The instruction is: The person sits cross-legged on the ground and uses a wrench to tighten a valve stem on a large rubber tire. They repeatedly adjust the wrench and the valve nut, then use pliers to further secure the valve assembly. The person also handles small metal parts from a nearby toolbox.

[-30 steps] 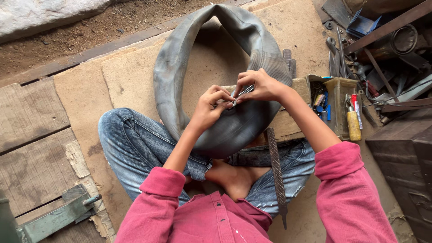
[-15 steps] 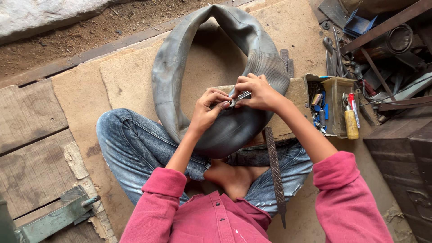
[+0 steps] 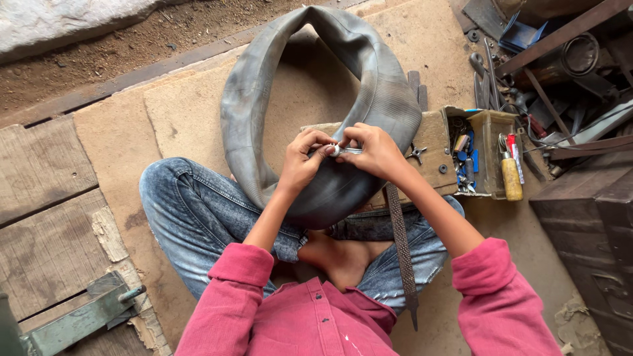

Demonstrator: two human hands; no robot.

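The tube point(image 3: 316, 99), a grey rubber inner tube, stood looped on the board point(image 3: 119, 138) in front of me, its lower bend resting in my lap against my jeans point(image 3: 198, 217). At the near side of that bend a small metal piece point(image 3: 335, 150) sat on the rubber, and both my hands met on it. My left hand point(image 3: 302, 161) was curled narrow, thumb and fingertips pinched at the piece, with the rest of the fingers lying on the tube. My right hand point(image 3: 377, 150) was closed over the same spot from the other side, fingers bent tight on the piece; how much of it each hand actually gripped I could not tell, since it was mostly hidden between my fingers.

I sat cross-legged, one bare foot point(image 3: 339, 257) tucked under the tube, my pink sleeves point(image 3: 231, 277) at the bottom of the view. A long file point(image 3: 401, 250) lay across my right leg, its tang pointing towards me. Just beyond my right hand was an open wooden box point(image 3: 491, 128) holding small tools, among them a screwdriver point(image 3: 511, 177) with a yellow handle. Further right lay a heap of metal scrap point(image 3: 567, 72). To my left were planks point(image 3: 46, 217) and a green metal bracket point(image 3: 79, 320), and dirt point(image 3: 132, 39) lay beyond the board.
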